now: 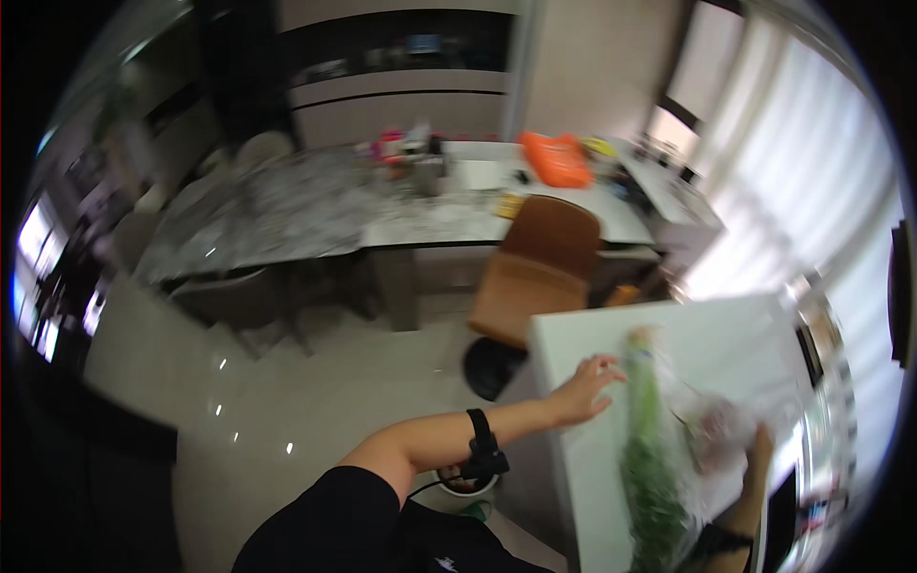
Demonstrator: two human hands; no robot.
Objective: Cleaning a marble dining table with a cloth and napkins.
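Note:
A long bunch of leafy greens with pale stalks lies in clear plastic on the white counter. Just left of its stalk end is my left hand, with fingers apart and slightly bent and nothing held. Right of the greens, a clear plastic bag has reddish, blurred contents. My right hand is against the bag's right side. Its fingers are mostly hidden and smeared, so I cannot tell whether they grip the bag.
A brown chair stands beyond the counter's far left corner. Behind it, a long table carries an orange plastic bag and several small items. On the floor, a bin sits below my left forearm. Pale curtains hang at the right.

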